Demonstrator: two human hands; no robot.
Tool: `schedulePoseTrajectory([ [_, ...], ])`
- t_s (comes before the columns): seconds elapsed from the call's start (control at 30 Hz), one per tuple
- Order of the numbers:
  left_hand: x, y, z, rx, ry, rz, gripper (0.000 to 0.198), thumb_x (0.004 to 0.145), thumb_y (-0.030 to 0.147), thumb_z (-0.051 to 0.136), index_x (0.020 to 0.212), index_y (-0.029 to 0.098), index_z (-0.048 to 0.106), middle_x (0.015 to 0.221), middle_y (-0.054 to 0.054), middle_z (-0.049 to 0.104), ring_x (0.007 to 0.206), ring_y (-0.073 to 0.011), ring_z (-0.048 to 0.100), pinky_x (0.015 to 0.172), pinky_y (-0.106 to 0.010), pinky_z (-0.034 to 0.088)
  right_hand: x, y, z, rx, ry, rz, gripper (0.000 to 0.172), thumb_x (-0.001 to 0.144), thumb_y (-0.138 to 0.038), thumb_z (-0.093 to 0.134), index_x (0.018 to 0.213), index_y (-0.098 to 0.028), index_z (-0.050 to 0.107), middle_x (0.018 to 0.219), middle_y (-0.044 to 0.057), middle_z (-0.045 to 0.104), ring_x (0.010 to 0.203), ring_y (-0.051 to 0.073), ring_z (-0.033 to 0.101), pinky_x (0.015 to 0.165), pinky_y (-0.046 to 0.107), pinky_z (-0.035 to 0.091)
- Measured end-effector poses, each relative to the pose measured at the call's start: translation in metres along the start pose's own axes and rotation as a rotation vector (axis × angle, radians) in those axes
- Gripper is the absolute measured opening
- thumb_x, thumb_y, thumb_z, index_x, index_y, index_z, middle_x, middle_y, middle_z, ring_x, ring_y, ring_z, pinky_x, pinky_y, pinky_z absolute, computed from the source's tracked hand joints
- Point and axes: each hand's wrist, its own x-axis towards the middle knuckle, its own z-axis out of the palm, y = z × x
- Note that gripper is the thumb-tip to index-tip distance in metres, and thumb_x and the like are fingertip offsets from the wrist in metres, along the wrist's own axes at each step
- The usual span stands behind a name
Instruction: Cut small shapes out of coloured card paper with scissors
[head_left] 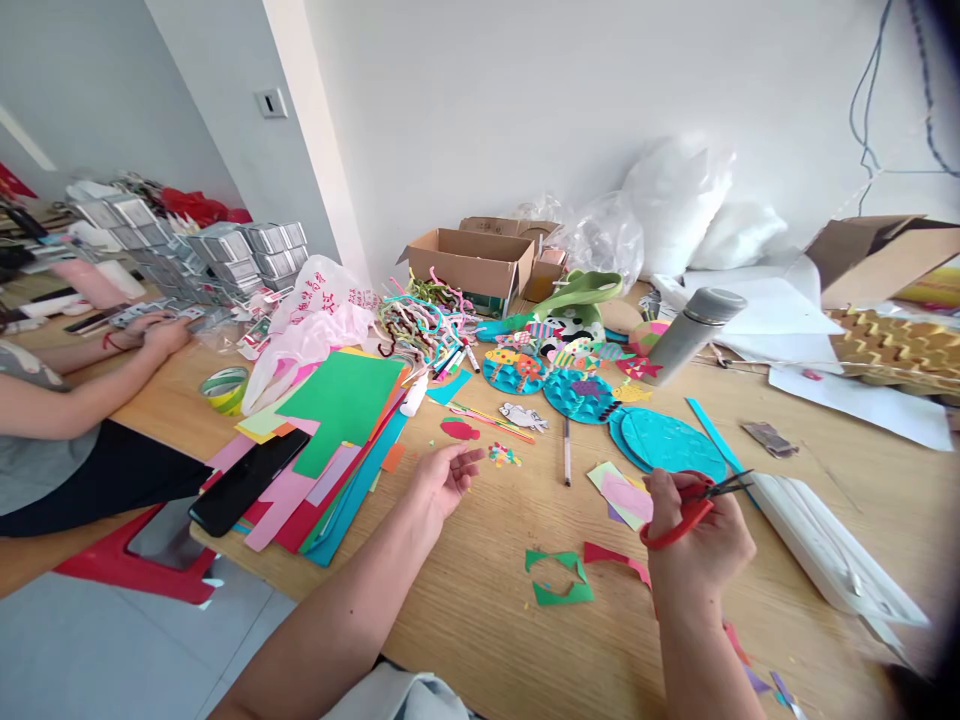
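Observation:
My left hand (448,482) is palm up with loosely curled, parted fingers, and I see nothing in it. Just beyond its fingertips lies a small heap of coloured paper bits (505,455), with a red paper fish shape (459,429) behind. In my right hand (701,535) is a pair of red-handled scissors (694,505), its blades parted and pointing right. Pink and pale yellow paper pieces (624,497) lie beside that hand. Green paper offcuts (559,590) and a red offcut (615,556) rest between my forearms. A pen (567,452) lies farther back.
Left stands a stack of coloured paper (349,400) with a black phone (251,482) on it. Behind are blue discs with paper fish (577,393), plain blue discs (667,440) and a grey bottle (696,330). A white power strip (832,545) lies right. Another person's hands (157,330) work far left.

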Motion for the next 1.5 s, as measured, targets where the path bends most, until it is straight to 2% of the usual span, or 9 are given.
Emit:
schedulePoseTrajectory([
  [0.2, -0.023, -0.02, -0.009, 0.217, -0.191, 0.119, 0.023, 0.071, 0.02, 0.064, 0.092, 0.014, 0.06, 0.061, -0.002, 0.064, 0.04, -0.007, 0.051, 0.033, -0.015, 0.031, 0.013, -0.006, -0.007, -0.071, 0.012, 0.046, 0.022, 0.072, -0.033, 0.067, 0.067, -0.017, 0.053, 0.063, -0.002, 0.055, 0.057, 0.013, 0.053, 0.056, 0.025, 0.041],
  [0.4, -0.038, -0.041, -0.021, 0.689, -0.449, 0.368, 0.031, 0.07, 0.031, 0.066, 0.094, 0.011, 0.061, 0.074, -0.007, 0.067, 0.057, -0.0113, 0.059, 0.053, -0.023, 0.05, 0.017, -0.019, -0.015, -0.493, -0.699, -0.043, 0.015, 0.077, -0.034, 0.061, 0.077, -0.018, 0.06, 0.068, 0.003, 0.064, 0.062, 0.018, 0.058, 0.057, 0.026, 0.041],
  [0.47, -0.037, -0.042, -0.025, 0.694, -0.405, 0.419, 0.038, 0.071, 0.03, 0.064, 0.104, 0.012, 0.058, 0.077, -0.007, 0.067, 0.058, -0.0113, 0.059, 0.056, -0.024, 0.051, 0.0, -0.027, -0.01, -0.583, -0.919, -0.224, 0.01, 0.078, -0.026, 0.06, 0.084, -0.018, 0.06, 0.08, 0.007, 0.067, 0.074, 0.02, 0.061, 0.064, 0.027, 0.043],
  [0.63, -0.034, -0.032, -0.033, 0.615, -0.244, 0.557, 0.048, 0.073, 0.031, 0.063, 0.116, 0.013, 0.05, 0.079, -0.005, 0.066, 0.057, -0.0106, 0.058, 0.055, -0.024, 0.05, -0.06, -0.031, -0.004, -0.595, -1.194, -0.61, 0.016, 0.074, -0.01, 0.056, 0.089, -0.015, 0.055, 0.093, 0.011, 0.062, 0.09, 0.024, 0.055, 0.08, 0.033, 0.045],
  [0.77, -0.033, -0.03, -0.036, 0.594, -0.24, 0.578, 0.05, 0.073, 0.033, 0.064, 0.117, 0.014, 0.049, 0.079, -0.004, 0.065, 0.055, -0.0107, 0.058, 0.053, -0.025, 0.05, -0.076, -0.015, -0.028, -0.635, -1.157, -0.629, 0.015, 0.077, -0.008, 0.052, 0.089, -0.017, 0.054, 0.095, 0.011, 0.06, 0.094, 0.025, 0.054, 0.082, 0.036, 0.044],
  [1.03, -0.034, -0.034, -0.029, 0.588, -0.269, 0.542, 0.05, 0.07, 0.032, 0.066, 0.115, 0.015, 0.051, 0.077, -0.003, 0.065, 0.054, -0.0106, 0.057, 0.052, -0.024, 0.048, -0.053, 0.008, -0.089, -0.831, -0.96, -0.57, 0.014, 0.081, -0.007, 0.046, 0.085, -0.017, 0.055, 0.09, 0.012, 0.063, 0.087, 0.028, 0.058, 0.073, 0.038, 0.046],
  [1.2, -0.038, -0.029, -0.02, 0.654, -0.324, 0.546, 0.047, 0.071, 0.033, 0.066, 0.113, 0.017, 0.055, 0.081, -0.005, 0.066, 0.055, -0.0117, 0.057, 0.053, -0.024, 0.047, -0.04, 0.004, -0.109, -0.71, -0.885, -0.416, 0.013, 0.084, -0.015, 0.049, 0.095, -0.019, 0.053, 0.109, 0.012, 0.063, 0.099, 0.026, 0.059, 0.077, 0.035, 0.047],
  [1.37, -0.031, -0.031, -0.013, 0.867, -0.376, 0.754, 0.013, 0.072, 0.028, 0.065, 0.082, 0.02, 0.068, 0.078, -0.006, 0.065, 0.068, -0.0142, 0.057, 0.063, -0.023, 0.046, -0.012, -0.004, -0.096, -0.497, -0.745, -0.207, 0.02, 0.085, -0.033, 0.056, 0.1, -0.02, 0.056, 0.104, 0.009, 0.067, 0.088, 0.022, 0.065, 0.072, 0.031, 0.049],
  [1.5, -0.021, -0.047, -0.012, 0.977, -0.428, 0.97, 0.012, 0.079, 0.026, 0.057, 0.082, 0.023, 0.068, 0.083, -0.007, 0.064, 0.082, -0.0177, 0.057, 0.08, -0.027, 0.044, 0.02, 0.013, -0.06, -0.697, -0.712, -0.281, 0.012, 0.084, -0.028, 0.054, 0.091, -0.019, 0.057, 0.095, 0.01, 0.068, 0.088, 0.024, 0.063, 0.073, 0.032, 0.047],
])
